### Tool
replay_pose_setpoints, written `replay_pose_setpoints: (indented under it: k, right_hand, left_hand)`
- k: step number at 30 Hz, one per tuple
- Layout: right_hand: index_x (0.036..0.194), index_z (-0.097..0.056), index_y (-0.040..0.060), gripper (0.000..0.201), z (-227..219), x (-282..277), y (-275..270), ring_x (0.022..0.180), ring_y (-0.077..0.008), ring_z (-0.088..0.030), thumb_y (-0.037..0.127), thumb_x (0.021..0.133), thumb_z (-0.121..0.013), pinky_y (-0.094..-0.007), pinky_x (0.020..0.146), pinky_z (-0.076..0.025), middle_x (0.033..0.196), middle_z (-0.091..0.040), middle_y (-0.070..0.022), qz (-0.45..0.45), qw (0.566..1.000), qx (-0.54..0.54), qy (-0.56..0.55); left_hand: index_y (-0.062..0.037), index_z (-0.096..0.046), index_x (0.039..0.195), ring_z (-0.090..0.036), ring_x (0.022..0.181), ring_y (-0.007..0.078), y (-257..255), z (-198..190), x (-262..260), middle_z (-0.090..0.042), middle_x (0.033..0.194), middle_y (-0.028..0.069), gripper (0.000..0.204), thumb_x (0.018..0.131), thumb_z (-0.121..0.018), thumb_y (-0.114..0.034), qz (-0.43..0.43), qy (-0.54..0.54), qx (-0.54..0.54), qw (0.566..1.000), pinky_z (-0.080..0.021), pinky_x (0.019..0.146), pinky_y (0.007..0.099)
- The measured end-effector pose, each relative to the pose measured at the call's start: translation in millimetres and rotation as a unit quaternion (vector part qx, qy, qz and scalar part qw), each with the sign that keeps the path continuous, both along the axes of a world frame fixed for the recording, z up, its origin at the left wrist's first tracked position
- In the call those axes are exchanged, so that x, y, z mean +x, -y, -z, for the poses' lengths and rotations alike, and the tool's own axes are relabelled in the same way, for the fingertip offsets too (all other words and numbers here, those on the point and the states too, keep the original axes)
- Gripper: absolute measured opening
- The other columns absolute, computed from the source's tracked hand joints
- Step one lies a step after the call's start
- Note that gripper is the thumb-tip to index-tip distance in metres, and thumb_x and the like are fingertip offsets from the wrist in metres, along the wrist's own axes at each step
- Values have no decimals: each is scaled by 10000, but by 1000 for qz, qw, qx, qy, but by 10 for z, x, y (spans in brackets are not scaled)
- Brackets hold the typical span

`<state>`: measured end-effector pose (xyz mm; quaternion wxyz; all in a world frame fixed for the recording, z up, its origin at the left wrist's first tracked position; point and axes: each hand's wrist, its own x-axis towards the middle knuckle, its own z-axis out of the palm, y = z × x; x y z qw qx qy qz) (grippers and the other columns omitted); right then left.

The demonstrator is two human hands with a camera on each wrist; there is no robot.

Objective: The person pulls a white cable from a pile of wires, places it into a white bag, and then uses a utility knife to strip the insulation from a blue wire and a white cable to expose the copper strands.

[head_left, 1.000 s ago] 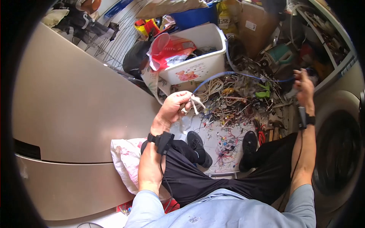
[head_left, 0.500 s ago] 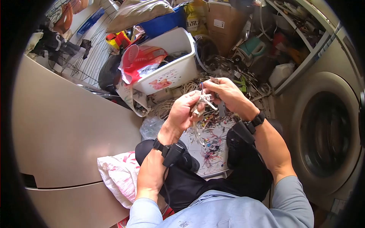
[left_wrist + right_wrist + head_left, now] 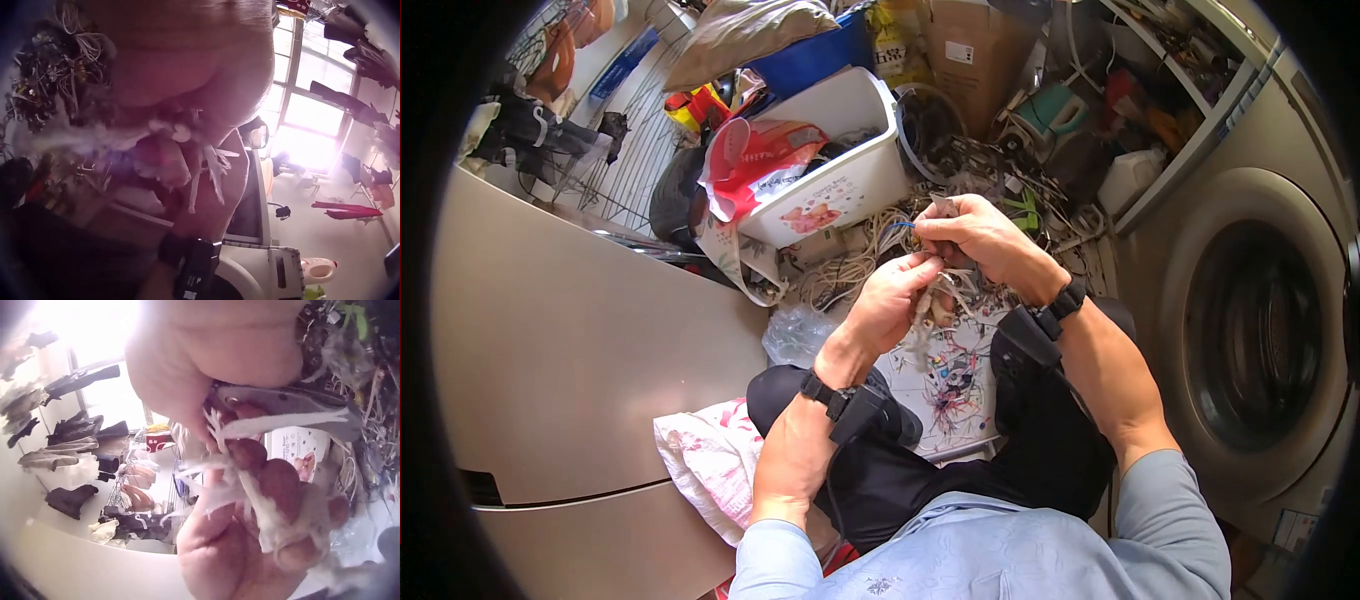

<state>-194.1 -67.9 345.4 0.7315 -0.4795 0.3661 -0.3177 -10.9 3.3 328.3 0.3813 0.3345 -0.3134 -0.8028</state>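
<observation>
My left hand [image 3: 885, 305] grips a bunch of thin white strips [image 3: 284, 422], whose ends stick out past the curled fingers and hang below them. Just above and to its right, my right hand [image 3: 988, 238] meets it at the fingertips. The right hand holds a flat grey blade-like tool [image 3: 319, 403], mostly covered by the palm in the right wrist view. A short end of blue wire [image 3: 903, 224] pokes out by the right thumb and fingertips. In the left wrist view, white strips [image 3: 219, 169] dangle beside the fingers.
Loose wires and scraps [image 3: 950, 380] lie on the floor between the feet. A white bin [image 3: 840, 190] with a red bag stands ahead, beside coiled white cable [image 3: 850, 270]. A refrigerator [image 3: 600, 340] flanks the left, a washing machine [image 3: 1250, 330] the right.
The right hand has come in from the far right to the left hand. The long blue wire stretched between them a second ago now shows only as a short end.
</observation>
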Motion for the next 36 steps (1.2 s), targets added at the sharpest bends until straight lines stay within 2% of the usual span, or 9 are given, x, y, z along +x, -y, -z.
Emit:
replay_pose_setpoints:
  k: [2, 4, 9, 18, 20, 22, 24, 27, 36]
  right_hand:
    - [983, -690, 61, 115, 44, 42, -16, 673, -60, -552, 175, 969, -701, -213, 598, -458, 787, -640, 14, 3, 1000, -1, 7]
    - [926, -682, 71, 114, 100, 89, -20, 635, -48, -531, 173, 975, -678, -218, 554, -414, 763, -651, 15, 111, 991, -23, 72]
    - [965, -664, 41, 93, 137, 110, 66, 570, -76, -519, 131, 978, -643, -232, 522, -421, 752, -652, -10, 231, 967, -68, 78]
    - [985, -637, 80, 39, 176, -857, 902, 613, -110, -540, 113, 1006, -634, -289, 557, -462, 771, -640, -2, 479, 866, -71, 122]
    - [1030, -631, 77, 49, 115, -932, 853, 615, -104, -539, 125, 1019, -632, -284, 568, -469, 772, -640, 4, 452, 881, -68, 120]
    - [1044, -637, 72, 64, 100, -872, 764, 620, -100, -536, 127, 1014, -642, -278, 573, -468, 775, -640, 3, 363, 925, -71, 90]
    - [1043, -645, 68, 85, 136, -842, 699, 622, -83, -526, 147, 1012, -653, -269, 569, -453, 784, -648, 0, 326, 938, -76, 88]
    - [983, -649, 64, 101, 94, -774, 604, 623, -53, -501, 161, 1012, -648, -234, 558, -409, 812, -669, -3, 298, 945, -133, -5]
    - [950, -599, 36, 103, 158, -324, 164, 562, -69, -486, 88, 913, -679, -240, 499, -384, 783, -648, -44, 183, 979, -21, 93]
  left_hand:
    - [-7, -580, 1237, -697, 884, 177, -14, 0, -27, -693, 1066, 88, 259, 1073, -533, -202, 9, -6, 2, 1000, -579, 821, 334]
    - [-25, -599, 1179, -694, 700, 175, -57, -28, -100, -701, 867, 87, 240, 1081, -517, -228, -73, -11, 3, 997, -571, 641, 305]
    - [-63, -589, 1038, -647, 612, 156, -209, 25, -233, -666, 756, 71, 172, 1065, -507, -212, -88, -8, 26, 996, -545, 555, 318]
    - [-34, -597, 1038, -566, 489, 179, -960, 318, -219, -615, 667, 79, 212, 1074, -468, -198, 17, -86, 108, 990, -519, 507, 308]
    - [-19, -616, 1040, -636, 545, 239, -982, 385, -123, -638, 712, 84, 287, 1085, -464, -258, -119, -149, 229, 955, -596, 558, 373]
    - [-58, -633, 1134, -736, 854, 310, -881, 576, 42, -708, 964, 125, 335, 1113, -408, -306, -107, -302, 173, 931, -612, 825, 482]
    - [-77, -641, 1162, -720, 991, 322, -797, 464, 93, -729, 1045, 136, 328, 1113, -410, -303, -184, -240, 181, 936, -557, 950, 520]
    - [-22, -646, 1208, -679, 1123, 324, -694, 386, 137, -735, 1150, 139, 384, 1112, -402, -302, -175, -299, 118, 931, -524, 1005, 522]
    - [12, -629, 1241, -645, 1172, 309, -479, 333, 264, -726, 1160, 157, 348, 1105, -430, -239, -249, -325, 108, 906, -534, 1007, 490]
